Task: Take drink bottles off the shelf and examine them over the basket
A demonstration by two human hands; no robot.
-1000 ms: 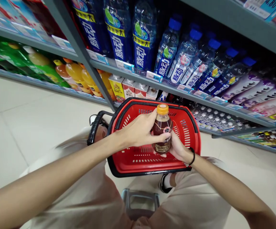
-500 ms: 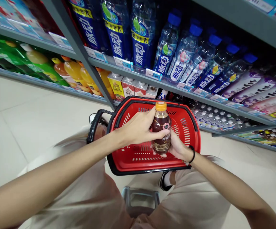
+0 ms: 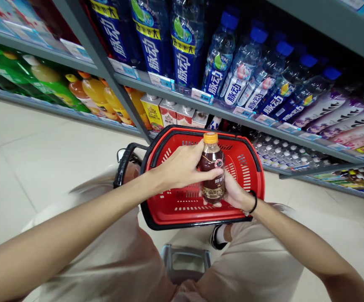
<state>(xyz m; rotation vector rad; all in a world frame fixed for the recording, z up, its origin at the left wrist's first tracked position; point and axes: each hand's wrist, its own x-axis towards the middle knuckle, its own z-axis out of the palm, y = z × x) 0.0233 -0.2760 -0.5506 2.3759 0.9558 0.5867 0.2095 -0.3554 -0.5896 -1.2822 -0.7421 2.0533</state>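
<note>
We see two bare forearms with no sleeves reaching the wrists. On the right wrist sits a thin black band (image 3: 254,203), perhaps a hair tie or a slim bracelet. Our legs are covered in pale beige cloth (image 3: 257,264), loose and creased. Below them shows one dark shoe (image 3: 215,241) with a white sock above it.

Bottle (image 3: 212,167) upright over basket (image 3: 251,167), left hand (image 3: 182,167) on its left, right hand (image 3: 235,195) below-right; shelf (image 3: 200,98) behind basket.
</note>
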